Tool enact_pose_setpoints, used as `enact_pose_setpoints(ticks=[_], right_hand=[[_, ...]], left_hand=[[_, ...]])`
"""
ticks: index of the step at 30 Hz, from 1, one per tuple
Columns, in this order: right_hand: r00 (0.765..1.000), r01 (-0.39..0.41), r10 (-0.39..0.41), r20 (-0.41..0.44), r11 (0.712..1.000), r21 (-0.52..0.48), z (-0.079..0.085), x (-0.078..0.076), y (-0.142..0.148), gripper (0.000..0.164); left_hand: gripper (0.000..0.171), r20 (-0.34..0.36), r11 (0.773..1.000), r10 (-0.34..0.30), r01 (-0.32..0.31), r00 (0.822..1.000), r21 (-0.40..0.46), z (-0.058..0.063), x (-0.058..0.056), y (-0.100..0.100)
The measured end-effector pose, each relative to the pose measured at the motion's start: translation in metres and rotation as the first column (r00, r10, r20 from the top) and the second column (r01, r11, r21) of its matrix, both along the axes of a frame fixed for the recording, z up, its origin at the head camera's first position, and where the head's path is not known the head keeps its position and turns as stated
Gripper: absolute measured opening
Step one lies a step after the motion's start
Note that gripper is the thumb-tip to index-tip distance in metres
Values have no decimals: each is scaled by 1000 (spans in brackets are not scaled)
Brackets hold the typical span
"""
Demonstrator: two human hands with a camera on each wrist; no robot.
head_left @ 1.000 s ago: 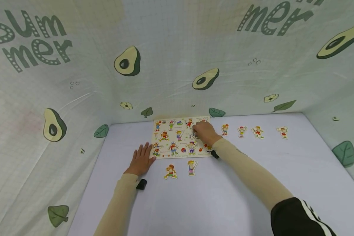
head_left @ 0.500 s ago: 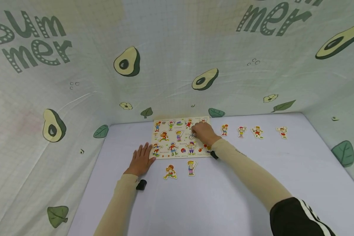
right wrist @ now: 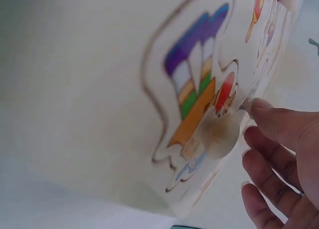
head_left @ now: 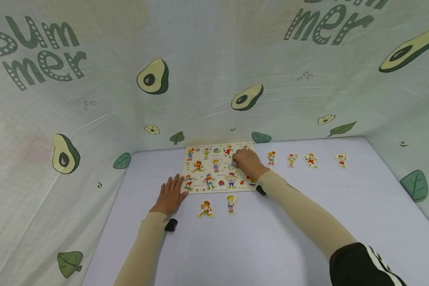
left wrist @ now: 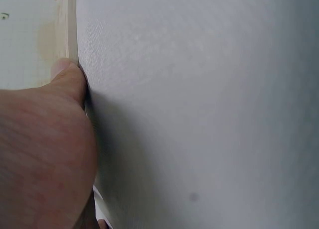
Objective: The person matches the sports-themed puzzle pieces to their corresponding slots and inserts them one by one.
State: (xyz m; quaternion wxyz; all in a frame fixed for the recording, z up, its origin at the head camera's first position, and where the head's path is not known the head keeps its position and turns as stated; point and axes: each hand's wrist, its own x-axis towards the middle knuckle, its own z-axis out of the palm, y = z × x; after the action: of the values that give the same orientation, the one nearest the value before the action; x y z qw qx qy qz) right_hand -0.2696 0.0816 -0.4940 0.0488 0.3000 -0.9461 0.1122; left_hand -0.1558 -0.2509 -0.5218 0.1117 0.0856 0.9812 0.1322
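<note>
A pale wooden puzzle board (head_left: 204,190) with printed sports figures lies at the back of the table. My left hand (head_left: 169,196) rests spread at its left edge, the thumb along the front corner; the left wrist view shows that thumb (left wrist: 70,82) against the board's side. Over the board's right part, my right hand (head_left: 249,162) pinches a puzzle piece mostly hidden under the fingers, with a bicycle wheel (head_left: 231,166) showing beside them. In the right wrist view, the thumb (right wrist: 261,107) and curled fingers are close to a seated figure piece with a round knob (right wrist: 221,134).
In front of the board lie a runner piece (head_left: 206,209) and a baseball piece (head_left: 231,204). To its right are several more loose pieces, among them a football piece (head_left: 311,160) and a far-right figure (head_left: 341,160). A printed cloth wall (head_left: 200,59) rises behind the table.
Both hands, the board and the loose pieces keep their places. Only the head view shifts slightly.
</note>
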Motion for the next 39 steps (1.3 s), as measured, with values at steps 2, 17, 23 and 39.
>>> enact_pose_setpoints(ticks=[2, 17, 23, 39], right_hand=[[1000, -2, 2, -14, 1000, -9, 2, 3, 3, 12], [996, -52, 52, -70, 999, -2, 14, 46, 16, 21], [987, -98, 95, -131, 995, -19, 14, 69, 18, 22], [973, -178, 174, -149, 984, -10, -2, 109, 12, 27]], left_hand=[[68, 2, 1000, 1, -1, 1000, -10, -1, 0, 0], [67, 28, 1000, 17, -17, 999, -20, 2, 0, 2], [68, 18, 1000, 12, -12, 1000, -10, -2, -1, 0], [70, 38, 1000, 17, -16, 999, -15, -2, -3, -2]])
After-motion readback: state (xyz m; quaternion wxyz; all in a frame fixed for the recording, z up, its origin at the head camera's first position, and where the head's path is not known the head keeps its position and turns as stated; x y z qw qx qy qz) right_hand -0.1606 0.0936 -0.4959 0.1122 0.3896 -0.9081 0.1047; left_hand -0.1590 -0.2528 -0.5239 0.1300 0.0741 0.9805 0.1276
